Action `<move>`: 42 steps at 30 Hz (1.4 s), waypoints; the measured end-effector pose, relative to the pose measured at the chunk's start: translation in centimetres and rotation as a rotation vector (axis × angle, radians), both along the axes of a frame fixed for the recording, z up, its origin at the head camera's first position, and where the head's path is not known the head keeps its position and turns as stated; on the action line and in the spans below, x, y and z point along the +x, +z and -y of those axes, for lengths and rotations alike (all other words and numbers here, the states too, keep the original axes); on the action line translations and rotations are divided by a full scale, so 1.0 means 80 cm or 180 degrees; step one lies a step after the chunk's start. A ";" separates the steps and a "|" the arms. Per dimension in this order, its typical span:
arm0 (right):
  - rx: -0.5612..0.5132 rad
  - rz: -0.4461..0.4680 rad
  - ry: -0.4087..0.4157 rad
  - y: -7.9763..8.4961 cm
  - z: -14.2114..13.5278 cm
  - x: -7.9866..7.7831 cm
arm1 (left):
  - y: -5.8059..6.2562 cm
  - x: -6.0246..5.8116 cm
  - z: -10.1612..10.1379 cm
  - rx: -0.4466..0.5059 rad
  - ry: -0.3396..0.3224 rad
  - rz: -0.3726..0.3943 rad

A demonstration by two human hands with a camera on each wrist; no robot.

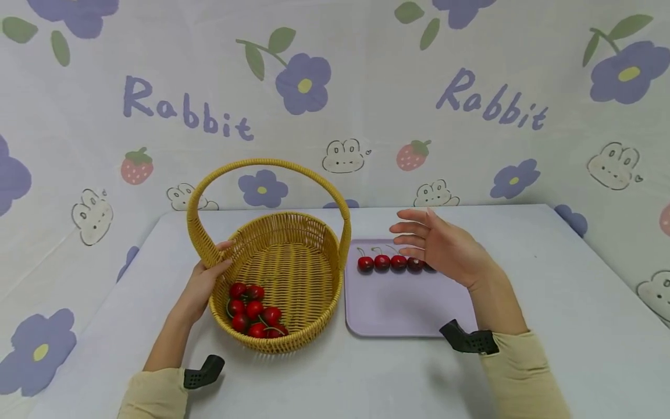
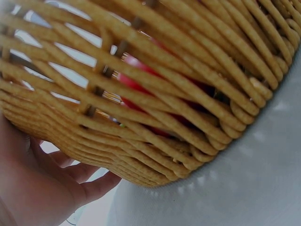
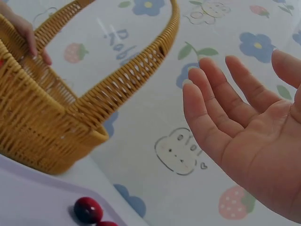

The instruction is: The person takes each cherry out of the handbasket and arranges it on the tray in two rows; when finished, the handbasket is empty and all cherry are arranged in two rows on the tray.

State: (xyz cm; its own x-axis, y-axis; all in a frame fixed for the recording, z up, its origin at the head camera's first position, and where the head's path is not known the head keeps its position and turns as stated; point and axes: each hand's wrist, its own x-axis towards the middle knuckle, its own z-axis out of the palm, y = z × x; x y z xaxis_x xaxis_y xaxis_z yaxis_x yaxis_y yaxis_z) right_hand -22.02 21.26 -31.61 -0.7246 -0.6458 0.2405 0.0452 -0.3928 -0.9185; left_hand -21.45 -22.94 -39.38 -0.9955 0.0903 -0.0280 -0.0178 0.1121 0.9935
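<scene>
A yellow wicker basket (image 1: 293,273) with a tall arched handle stands on the table, several red cherries (image 1: 255,309) heaped in its front left part. My left hand (image 1: 201,285) grips the basket's left side at the foot of the handle, thumb over the rim. In the left wrist view, that hand (image 2: 51,188) curls against the woven wall (image 2: 155,103). Right of the basket lies a light purple tray (image 1: 403,308) with a row of several cherries (image 1: 382,263) along its back. Above this row, my right hand (image 1: 450,247) hovers with relaxed fingers (image 3: 211,108) and an empty palm.
The white table (image 1: 314,384) carries basket and tray side by side. Behind it hangs a cloth (image 1: 366,105) printed with flowers, rabbits and strawberries. A black wrist mount (image 1: 468,339) sits at the right sleeve and another mount (image 1: 204,373) at the left.
</scene>
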 end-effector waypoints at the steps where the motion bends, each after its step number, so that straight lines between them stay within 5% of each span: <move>1: 0.0022 0.0005 0.0026 0.000 0.004 0.001 | 0.000 0.000 0.000 0.0003 -0.0003 -0.0001; 23: 0.0646 -0.0201 0.0673 -0.003 0.105 0.006 | -0.001 -0.001 0.001 -0.0021 0.0049 0.0019; 42: 0.2159 -0.0480 0.0961 -0.017 0.200 -0.014 | -0.001 -0.003 0.002 0.0027 0.0056 0.0028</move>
State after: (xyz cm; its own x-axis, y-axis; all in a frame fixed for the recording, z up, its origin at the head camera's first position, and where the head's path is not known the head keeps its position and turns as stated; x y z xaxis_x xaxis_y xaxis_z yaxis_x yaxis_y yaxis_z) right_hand -23.13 5.24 -32.95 -0.4836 -0.8526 -0.1978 -0.0839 0.2701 -0.9592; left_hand -21.71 -23.09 -39.49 -0.9967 0.0730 -0.0359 -0.0283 0.1033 0.9942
